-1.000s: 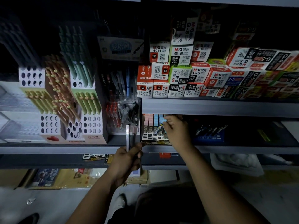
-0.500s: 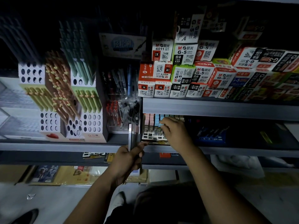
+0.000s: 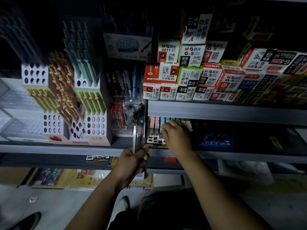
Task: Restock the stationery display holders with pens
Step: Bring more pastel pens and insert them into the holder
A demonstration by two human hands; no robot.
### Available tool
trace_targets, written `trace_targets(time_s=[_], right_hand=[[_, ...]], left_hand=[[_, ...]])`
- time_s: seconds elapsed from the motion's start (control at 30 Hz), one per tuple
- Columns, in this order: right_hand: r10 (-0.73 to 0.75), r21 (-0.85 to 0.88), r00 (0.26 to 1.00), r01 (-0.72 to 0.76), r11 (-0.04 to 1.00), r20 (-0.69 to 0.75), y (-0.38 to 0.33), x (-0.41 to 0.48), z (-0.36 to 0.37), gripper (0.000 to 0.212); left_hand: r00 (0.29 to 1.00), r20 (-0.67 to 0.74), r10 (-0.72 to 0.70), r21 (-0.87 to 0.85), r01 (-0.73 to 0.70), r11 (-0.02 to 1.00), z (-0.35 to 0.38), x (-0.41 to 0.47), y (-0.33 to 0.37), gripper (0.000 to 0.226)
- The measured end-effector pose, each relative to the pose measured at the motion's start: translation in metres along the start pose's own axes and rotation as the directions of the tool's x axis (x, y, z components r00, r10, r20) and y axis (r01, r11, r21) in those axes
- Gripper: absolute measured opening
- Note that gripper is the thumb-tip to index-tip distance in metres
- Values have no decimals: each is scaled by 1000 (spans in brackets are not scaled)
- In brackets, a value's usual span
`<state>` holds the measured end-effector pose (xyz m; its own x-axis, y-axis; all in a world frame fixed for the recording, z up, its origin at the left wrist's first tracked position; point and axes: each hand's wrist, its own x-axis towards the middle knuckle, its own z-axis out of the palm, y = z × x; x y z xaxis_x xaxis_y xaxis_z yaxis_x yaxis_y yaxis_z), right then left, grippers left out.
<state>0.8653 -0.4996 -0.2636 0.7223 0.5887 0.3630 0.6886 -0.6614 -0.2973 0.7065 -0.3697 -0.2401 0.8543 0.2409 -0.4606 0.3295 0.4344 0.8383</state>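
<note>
Pens (image 3: 137,136) upright, long axis vertical, L hand (image 3: 132,161) fingers gripping them, R hand (image 3: 177,138) on holder (image 3: 152,139), grip unclear.

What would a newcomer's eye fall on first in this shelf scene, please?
The stacked G-5 and 4011 boxes crowd the upper right shelf. At left, perforated holders bristle with green and orange pens. In the middle, the left hand grips a bundle of pens while the right hand reaches into a tray of pastel items.

Stacked M&G boxes (image 3: 191,77), marked G-5 and 4011, crowd the upper grey shelf (image 3: 224,112). A blue tray (image 3: 215,143) sits beneath. Yellow packets (image 3: 71,178) occupy the lowest shelf. A dark shoe (image 3: 25,221) rests on the floor (image 3: 58,205).
</note>
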Motion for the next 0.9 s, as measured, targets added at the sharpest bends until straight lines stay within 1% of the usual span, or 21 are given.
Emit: trace_targets(time_s=[0.07, 0.23, 0.37, 0.5, 0.57, 0.73, 0.83, 0.9], right_hand=[[-5, -17, 1000, 5, 1000, -6, 1, 0, 0, 2], [34, -60, 999, -35, 998, -11, 5, -1, 3, 9], [4, -56, 999, -7, 998, -41, 10, -4, 1, 6], [-11, -48, 1000, 10, 999, -22, 9, -9, 1, 20], [-4, -38, 1000, 3, 999, -23, 8, -9, 0, 22], [62, 27, 997, -61, 998, -39, 6, -12, -3, 33], [73, 55, 996, -69, 996, -56, 4, -15, -3, 29], [59, 120, 997, -51, 991, -60, 0, -14, -4, 20]], left_hand=[[1000, -1, 4, -6, -4, 1000, 0, 1, -1, 23], [1000, 1, 11, -23, -11, 1000, 0, 2, -4, 24], [1000, 13, 17, -37, -16, 999, -2, 2, -4, 24], [1000, 15, 17, -13, -16, 1000, -2, -2, -1, 25], [1000, 14, 19, 4, -19, 1000, -1, -4, 0, 25], [1000, 28, -2, -26, 3, 1000, -3, -6, 6, 30], [998, 57, -11, -59, 15, 998, -4, -4, 8, 33], [997, 74, -26, -70, 31, 997, -5, -3, 7, 33]])
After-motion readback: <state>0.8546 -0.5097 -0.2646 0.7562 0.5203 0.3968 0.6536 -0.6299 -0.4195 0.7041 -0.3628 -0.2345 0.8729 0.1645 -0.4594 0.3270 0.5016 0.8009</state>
